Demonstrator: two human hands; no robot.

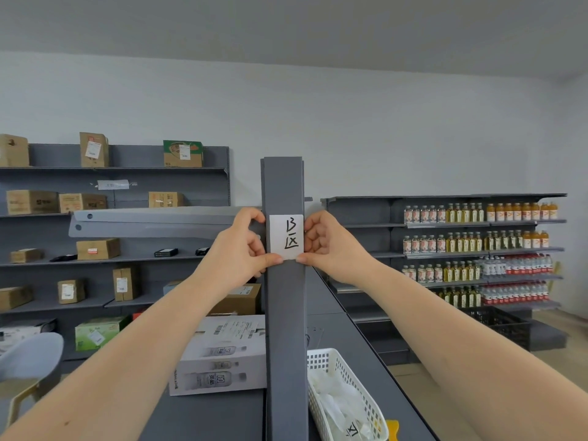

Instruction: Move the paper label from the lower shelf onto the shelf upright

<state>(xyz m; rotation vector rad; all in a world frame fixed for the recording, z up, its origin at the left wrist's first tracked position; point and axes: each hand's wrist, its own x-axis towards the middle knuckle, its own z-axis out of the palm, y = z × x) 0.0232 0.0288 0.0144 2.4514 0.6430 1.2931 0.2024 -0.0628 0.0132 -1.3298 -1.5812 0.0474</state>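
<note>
A white paper label with black handwritten characters lies flat against the front of the dark grey shelf upright, at about hand height. My left hand holds the label's left edge, its thumb pressing the bottom left corner. My right hand holds the right edge, thumb on the bottom right corner. Both forearms reach up from the lower corners of the view.
A white plastic basket with papers stands on the shelf right of the upright. A white printed carton lies left of it. Grey shelving with cardboard boxes fills the left wall; bottles line shelves at right.
</note>
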